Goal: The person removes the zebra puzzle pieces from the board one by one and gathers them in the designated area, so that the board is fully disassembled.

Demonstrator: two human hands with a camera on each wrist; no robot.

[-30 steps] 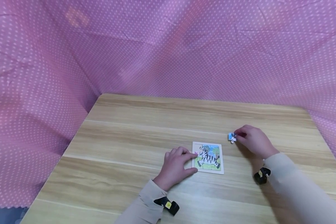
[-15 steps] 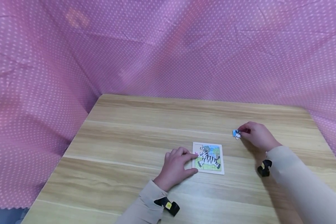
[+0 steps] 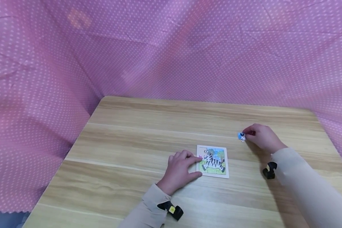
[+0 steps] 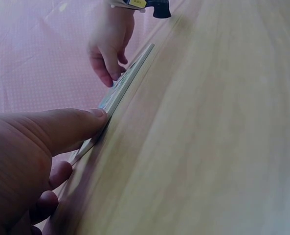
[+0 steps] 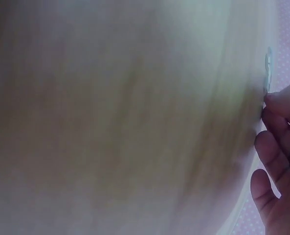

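A square zebra jigsaw puzzle (image 3: pixel 213 163) in a pale frame lies flat on the table. Its picture shows a striped body on green and blue, with a plain pale patch at the upper left. My left hand (image 3: pixel 179 171) rests at its left side, index fingertip over the picture and thumb at the lower left corner. In the left wrist view the thumb (image 4: pixel 81 125) lies straight against the board's edge. Farther back and right, my right hand (image 3: pixel 260 137) pinches a small blue puzzle piece (image 3: pixel 241 136) with black and white markings between thumb and fingers, seen edge-on in the right wrist view.
The wood-grain table (image 3: pixel 131 142) spreads around the puzzle on all sides. Pink dotted cloth (image 3: pixel 171 57) hangs behind it and along its left. Both wrists carry black straps with small devices.
My right hand has moved a little back and to the right with the puzzle piece, and the piece has turned slightly in its fingers. My left hand stays on the puzzle.
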